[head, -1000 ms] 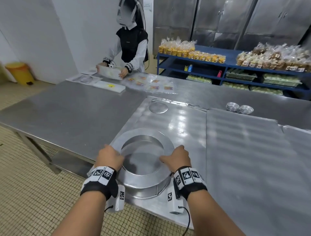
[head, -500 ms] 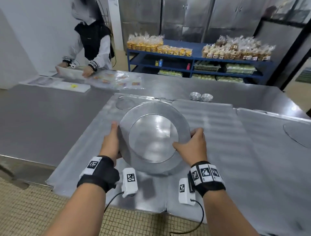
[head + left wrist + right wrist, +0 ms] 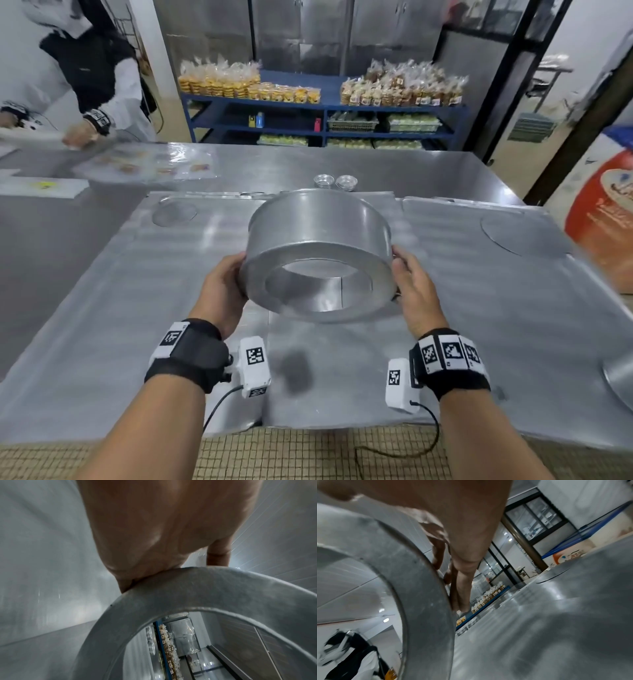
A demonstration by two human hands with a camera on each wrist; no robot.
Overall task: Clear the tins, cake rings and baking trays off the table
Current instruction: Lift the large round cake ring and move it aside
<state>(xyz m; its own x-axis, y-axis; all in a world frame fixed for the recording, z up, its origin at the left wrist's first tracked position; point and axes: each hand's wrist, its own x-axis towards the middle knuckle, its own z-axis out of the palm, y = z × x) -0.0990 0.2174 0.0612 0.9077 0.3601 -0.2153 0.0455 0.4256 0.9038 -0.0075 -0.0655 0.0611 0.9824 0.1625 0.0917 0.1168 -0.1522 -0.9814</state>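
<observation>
I hold a wide metal cake ring in the air over the baking trays, tipped so its open flanged end faces me. My left hand grips its left side and my right hand grips its right side, thumbs on the near rim. In the left wrist view the palm presses on the ring's rim, and the shelf shows through the hole. In the right wrist view the fingers lie along the ring's outer wall.
Two small stacks of tart tins stand past the trays. Flat round discs lie at the far left and far right. Another tin shows at the right edge. A person works at the table's far left. A blue shelf stands behind.
The ring has come up off the tray near the table's front edge and tipped toward me, both hands still on its sides. The view has swung to the right.
</observation>
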